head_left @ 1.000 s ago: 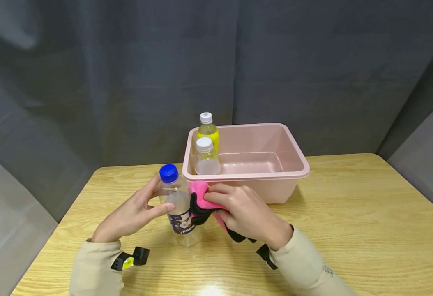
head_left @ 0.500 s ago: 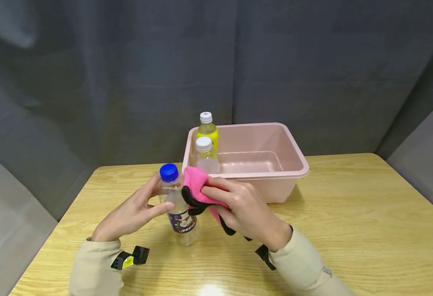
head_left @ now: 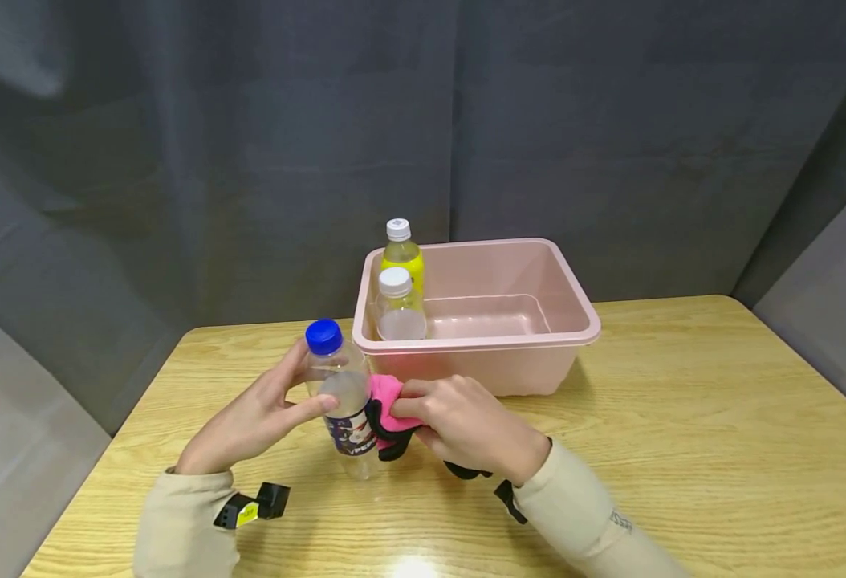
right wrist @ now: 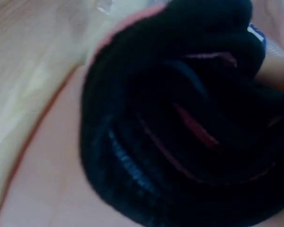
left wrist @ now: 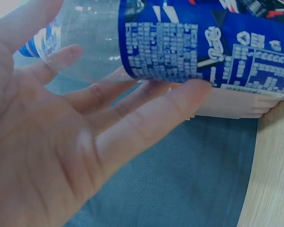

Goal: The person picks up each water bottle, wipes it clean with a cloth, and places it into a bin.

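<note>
A clear plastic bottle (head_left: 343, 385) with a blue cap and a dark blue printed label stands slightly tilted on the table. My left hand (head_left: 264, 413) holds it from the left, thumb in front and fingers behind; in the left wrist view several fingers curve along the bottle's wall and label (left wrist: 165, 47). My right hand (head_left: 466, 421) grips a bunched pink and black cloth (head_left: 387, 405), which touches the bottle's right side near the label. The folded black side of the cloth (right wrist: 132, 109) fills most of the right wrist view and hides the fingers there.
Behind the hands stands a pale pink plastic basin (head_left: 488, 345). At its left end are a white-capped clear bottle (head_left: 396, 309) and a yellow-labelled bottle (head_left: 403, 255). A dark grey curtain (head_left: 322, 160) rises behind the wooden table (head_left: 683, 401).
The cloth and my right hand rose along the bottle's right side, then came back down to the label's height. My left hand keeps its hold on the bottle.
</note>
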{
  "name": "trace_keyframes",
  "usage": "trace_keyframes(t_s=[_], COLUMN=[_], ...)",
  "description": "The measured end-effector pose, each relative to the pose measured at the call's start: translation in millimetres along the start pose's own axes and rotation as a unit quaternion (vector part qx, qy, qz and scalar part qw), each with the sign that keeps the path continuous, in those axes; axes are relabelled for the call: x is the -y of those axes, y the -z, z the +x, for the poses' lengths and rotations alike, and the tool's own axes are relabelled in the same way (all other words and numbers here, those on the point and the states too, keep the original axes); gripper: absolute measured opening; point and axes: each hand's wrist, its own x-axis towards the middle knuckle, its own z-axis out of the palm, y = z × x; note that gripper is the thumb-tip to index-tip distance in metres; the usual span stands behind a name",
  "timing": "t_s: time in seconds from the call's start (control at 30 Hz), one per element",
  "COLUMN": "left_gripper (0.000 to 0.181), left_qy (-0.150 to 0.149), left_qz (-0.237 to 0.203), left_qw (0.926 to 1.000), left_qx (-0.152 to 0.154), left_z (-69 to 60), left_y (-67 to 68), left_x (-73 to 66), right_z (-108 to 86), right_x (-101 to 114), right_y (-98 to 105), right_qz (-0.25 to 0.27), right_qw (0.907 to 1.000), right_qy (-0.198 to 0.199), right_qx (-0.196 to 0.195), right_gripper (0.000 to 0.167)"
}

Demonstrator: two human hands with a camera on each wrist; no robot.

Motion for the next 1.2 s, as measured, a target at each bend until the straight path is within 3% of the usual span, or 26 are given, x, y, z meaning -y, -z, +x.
trace_keyframes(t_s=[0.23, 0.53, 0.67, 0.8, 1.03, 1.2], left_gripper=[0.072, 0.073, 0.074, 0.074, 0.074, 0.073], left_qy=[-0.007, -0.007, -0.004, -0.004, 0.006, 0.011], left_qz=[-0.007, -0.008, -0.005, -0.005, -0.004, 0.001], left_qw=[0.9999, 0.9999, 1.0, 1.0, 1.0, 0.9999], left_qx=[0.005, 0.005, 0.005, 0.006, 0.003, 0.0], left_z=[0.5, 1.2, 0.8, 1.2, 0.0, 0.3], left_y=[-0.1, 0.2, 0.6, 0.9, 1.3, 1.0], left_x=[-0.1, 0.4, 0.8, 0.5, 0.3, 0.1], right_z=[-1.7, -3.1, -2.2, -1.9, -1.4, -0.2], right_x=[0.7, -0.5, -1.8, -1.3, 1.3, 1.8], right_y=[-18.3, -15.0, -3.3, 11.0, 21.2, 20.5], right_qz=[-0.033, -0.03, -0.001, 0.014, 0.028, 0.039], right_qw=[0.9929, 0.9931, 0.9978, 0.9996, 0.9827, 0.9766], right_qy=[-0.013, -0.013, -0.012, 0.003, 0.025, 0.025], right_qx=[0.114, 0.112, 0.065, -0.025, -0.181, -0.21], right_gripper=[0.032, 0.034, 0.036, 0.034, 0.037, 0.037])
